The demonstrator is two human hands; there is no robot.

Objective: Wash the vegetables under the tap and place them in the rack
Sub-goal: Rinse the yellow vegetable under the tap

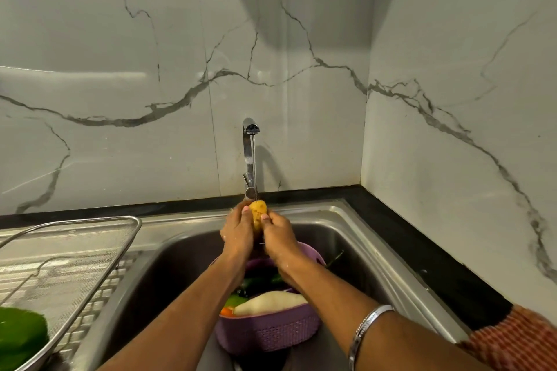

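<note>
Both-handed grip: left hand (238,230) and right hand (278,233) clamped together around a yellow potato (258,211), thumbs pressed on its front, held over the sink (355,238) near its back edge. Tap (249,156) at the sink's back edge is running, thin stream landing on the potato's top. Purple basket (271,331) sits in the sink bowl toward the front edge, under the forearms; holds a pale long vegetable (271,300), something orange (226,311) and green and dark pieces, hard to tell which. Wire mesh rack (72,253) rests on the drainboard at the sink's left edge, with a green vegetable (21,337) in its front corner. Silver bangle (366,330) on the right wrist.
</note>
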